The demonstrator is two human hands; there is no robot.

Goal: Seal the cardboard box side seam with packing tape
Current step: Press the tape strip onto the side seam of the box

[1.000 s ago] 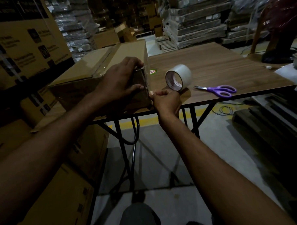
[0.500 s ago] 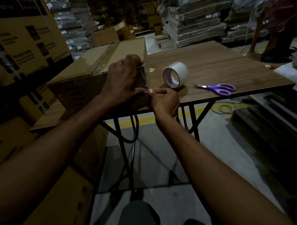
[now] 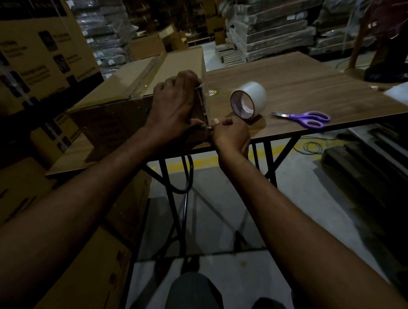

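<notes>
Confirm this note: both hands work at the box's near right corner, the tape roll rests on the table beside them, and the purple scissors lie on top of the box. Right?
Not quite. The head view shows the purple scissors lying on the table, right of the tape roll, not on the box. The left hand and right hand are as noted.

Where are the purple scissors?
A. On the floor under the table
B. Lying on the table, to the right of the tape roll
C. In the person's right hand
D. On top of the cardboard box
B: the purple scissors lie flat on the table, right of the tape roll, and neither hand touches them.
</notes>
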